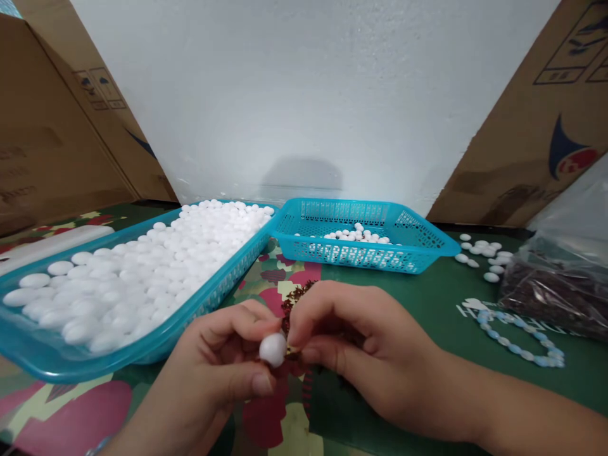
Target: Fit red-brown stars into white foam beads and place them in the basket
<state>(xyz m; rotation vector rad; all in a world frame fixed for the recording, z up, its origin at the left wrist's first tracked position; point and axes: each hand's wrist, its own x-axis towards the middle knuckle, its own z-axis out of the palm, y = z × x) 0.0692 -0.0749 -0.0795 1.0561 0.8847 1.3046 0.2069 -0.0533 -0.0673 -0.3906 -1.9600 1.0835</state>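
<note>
Left grip (223, 354) pinched on white bead (273, 349), held up for access; right grip (351, 342) pinched on small brown bits (295, 297) against it. Full bead tray (199, 310) just left.

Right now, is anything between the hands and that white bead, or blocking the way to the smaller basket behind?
Nothing visible. The left hand and right hand already pinch the white bead; only bare tablecloth lies before the small blue basket.

Glossy perforated plastic basket (418, 244); smooth matt white beads (156, 272); matt cardboard box (532, 126); crinkled clear plastic bag (565, 266).
</note>
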